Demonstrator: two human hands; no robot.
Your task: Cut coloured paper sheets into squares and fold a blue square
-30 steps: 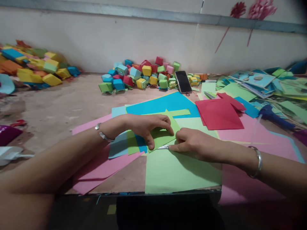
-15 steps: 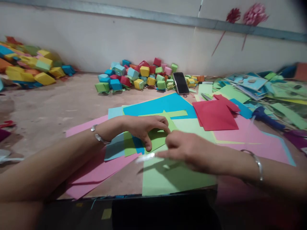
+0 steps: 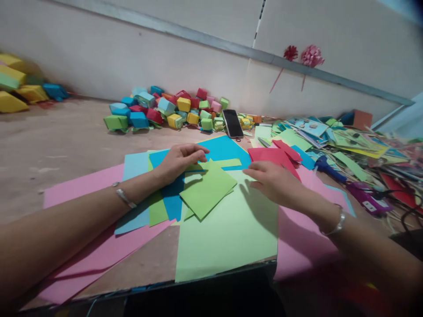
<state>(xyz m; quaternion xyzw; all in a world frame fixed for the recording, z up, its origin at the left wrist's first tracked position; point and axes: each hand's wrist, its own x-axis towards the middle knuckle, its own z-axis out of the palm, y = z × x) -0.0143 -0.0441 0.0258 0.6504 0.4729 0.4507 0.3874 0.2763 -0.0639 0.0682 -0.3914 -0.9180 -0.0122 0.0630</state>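
My left hand (image 3: 181,162) hovers over the left side of the paper pile, palm down, fingers loosely bent and apart, holding nothing. Just below it lies a lime green rectangle of paper (image 3: 209,190), with another lime edge showing beneath. My right hand (image 3: 276,178) is raised to its right, beside the red papers (image 3: 269,155). Its fingers point left, and a small dark tip juts up behind it; the rest of that item is hidden in the hand. Under the rectangle is a pale green sheet (image 3: 228,246). A narrow lime strip (image 3: 231,164) crosses the blue sheet (image 3: 220,145).
Several small paper boxes (image 3: 165,108) stand by the wall, with a phone (image 3: 232,123) beside them. Scissors (image 3: 264,142) lie behind the red papers. At right are a blue glue gun (image 3: 330,169), a purple power strip (image 3: 368,198) and scattered papers. Pink sheets (image 3: 82,185) lie left.
Both hands have lifted off the lime green rectangle and moved apart, left hand back, right hand rightward. The blurred white tool at my right fingers no longer shows clearly. The view has turned right.
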